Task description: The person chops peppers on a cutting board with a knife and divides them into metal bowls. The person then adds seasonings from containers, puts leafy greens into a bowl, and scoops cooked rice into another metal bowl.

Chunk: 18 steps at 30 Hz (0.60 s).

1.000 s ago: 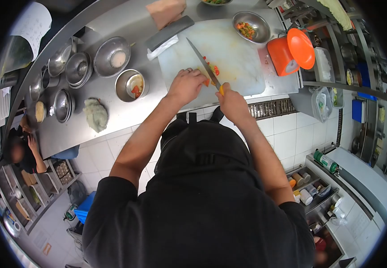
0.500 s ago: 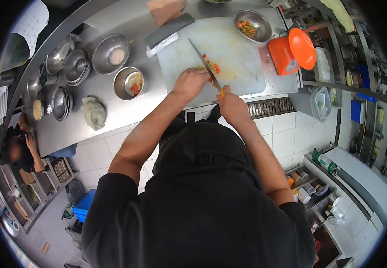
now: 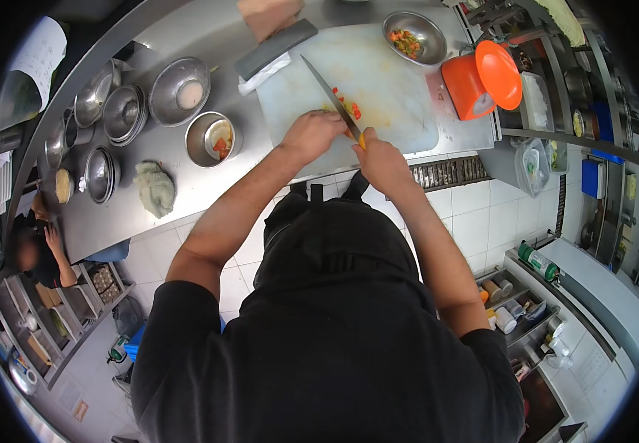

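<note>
A long knife (image 3: 328,90) with a yellow handle is in my right hand (image 3: 383,164), fingers wrapped round the handle. Its blade points up and left over the white cutting board (image 3: 397,96). My left hand (image 3: 315,135) lies at the board's near edge, fingers bent together against the blade's left side; a bit of red food shows at the fingertips, mostly hidden. Small red pieces (image 3: 355,111) lie just right of the blade. Beyond the board's far right part, a metal bowl (image 3: 431,46) holds chopped red and green pieces. A round metal pot (image 3: 200,140) with red pieces inside stands left of the board.
An orange scale (image 3: 467,87) stands to the right. Several metal bowls (image 3: 163,96) and a greenish cloth (image 3: 155,189) are on the left of the steel counter (image 3: 105,230). A dark block (image 3: 275,49) lies at the board's far left corner. Another person (image 3: 46,255) is at the far left.
The knife has moved slightly left along with my right hand. My left hand's fingers have drawn in closer to the blade, and the red pieces beside it have shifted slightly.
</note>
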Available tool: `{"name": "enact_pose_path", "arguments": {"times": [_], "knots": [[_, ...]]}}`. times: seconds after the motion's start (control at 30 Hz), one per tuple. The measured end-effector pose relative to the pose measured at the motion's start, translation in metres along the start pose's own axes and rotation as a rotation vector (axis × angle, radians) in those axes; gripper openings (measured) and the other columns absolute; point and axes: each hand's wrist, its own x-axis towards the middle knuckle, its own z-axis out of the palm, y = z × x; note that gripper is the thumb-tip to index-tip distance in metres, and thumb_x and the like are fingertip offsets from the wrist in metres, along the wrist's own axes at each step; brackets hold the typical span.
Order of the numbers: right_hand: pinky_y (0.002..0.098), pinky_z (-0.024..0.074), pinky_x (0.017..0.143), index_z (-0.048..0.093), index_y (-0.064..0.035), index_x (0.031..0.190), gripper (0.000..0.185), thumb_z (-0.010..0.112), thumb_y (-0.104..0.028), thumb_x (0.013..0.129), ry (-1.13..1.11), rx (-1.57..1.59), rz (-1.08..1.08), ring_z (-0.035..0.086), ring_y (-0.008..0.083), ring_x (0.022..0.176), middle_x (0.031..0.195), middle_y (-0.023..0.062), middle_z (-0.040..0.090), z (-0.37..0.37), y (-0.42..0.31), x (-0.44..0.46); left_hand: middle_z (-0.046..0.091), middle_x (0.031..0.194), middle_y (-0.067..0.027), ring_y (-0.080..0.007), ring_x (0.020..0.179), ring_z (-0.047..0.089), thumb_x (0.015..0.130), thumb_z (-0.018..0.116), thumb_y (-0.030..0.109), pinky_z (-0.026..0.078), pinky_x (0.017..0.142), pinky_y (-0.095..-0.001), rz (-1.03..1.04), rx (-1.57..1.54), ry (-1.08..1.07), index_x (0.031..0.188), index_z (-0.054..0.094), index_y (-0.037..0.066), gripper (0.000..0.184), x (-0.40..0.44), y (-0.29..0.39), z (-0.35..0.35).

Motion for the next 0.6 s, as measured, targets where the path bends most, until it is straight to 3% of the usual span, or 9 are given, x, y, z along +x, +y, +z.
{"name": "enact_pose_path", "arguments": {"times": [0.4, 0.6], "knots": [[0.0594, 0.0565, 0.079, 0.048, 0.0018, 0.117, 0.034, 0.058, -0.030, 0.107, 0.016, 0.006, 0.004, 0.072, 0.0502, 0.088, 0.091, 0.0297, 0.073, 0.007, 0.006, 0.003, 0.073, 0.105, -0.0045, -0.0268, 0.105, 0.071, 0.091, 0.060, 0.011, 0.056, 0.093, -0.0406, 0.005, 0.059, -0.102, 0.101, 0.074, 0.012, 0.018, 0.004, -0.005, -0.003], [0.0596, 0.0558, 0.078, 0.049, 0.0021, 0.117, 0.034, 0.059, -0.029, 0.106, 0.028, 0.050, 0.014, 0.071, 0.0506, 0.087, 0.089, 0.0297, 0.072, 0.015, 0.004, -0.007, 0.074, 0.106, -0.0046, -0.0267, 0.104, 0.071, 0.091, 0.060, 0.011, 0.056, 0.093, -0.0410, 0.014, 0.079, -0.051, 0.103, 0.074, 0.012, 0.019, 0.002, -0.006, 0.001]]}}
